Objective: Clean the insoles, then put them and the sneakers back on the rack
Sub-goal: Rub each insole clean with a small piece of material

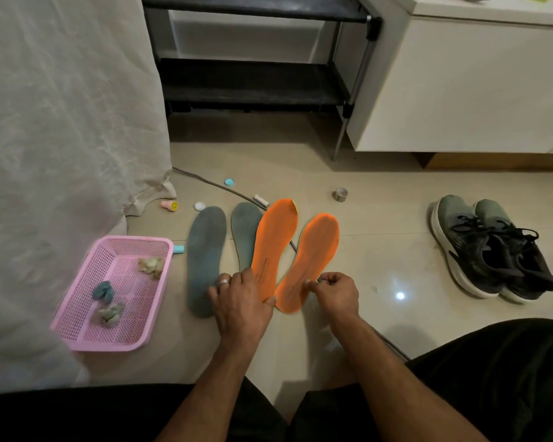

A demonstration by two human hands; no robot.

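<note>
beige tile floor (380,250) by rack (253,81); left hand (241,301) flat on orange insole (273,247), right hand (336,293) curled, contents unclear.

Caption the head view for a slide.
Both hands arrange orange insoles beside grey insoles; sneakers wait nearby.

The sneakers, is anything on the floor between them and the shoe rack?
Nothing visible blocks them. The sneakers sit on bare floor right of the rack; only a small tape roll lies off to the side, near the insoles.
</note>
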